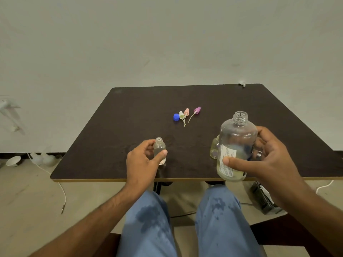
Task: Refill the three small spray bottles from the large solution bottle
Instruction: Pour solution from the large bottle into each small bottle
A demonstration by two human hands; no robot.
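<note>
Left hand is wrapped around a small clear spray bottle, thumb across its front, fingers behind; the bottle stands upright on the dark table near the front edge, uncapped, with only a little liquid at its bottom. Right hand grips the large solution bottle, thumb pressed on its white label, fingers curled round the far side. That big bottle is upright, open at the neck, pale yellowish liquid sitting low in it, and it overlaps the table's front edge in this view; whether it rests on the table or is lifted, I cannot tell. Just behind it, to its left, a second small bottle peeks out, holding yellowish liquid. A third small bottle is not visible.

Further back, mid-table, the tops lie together: a blue cap, then three spray heads with dip tubes, white, pink and purple.

Below, blue trousers show dark wet patches on both thighs. A white cable trails over the floor at left.
</note>
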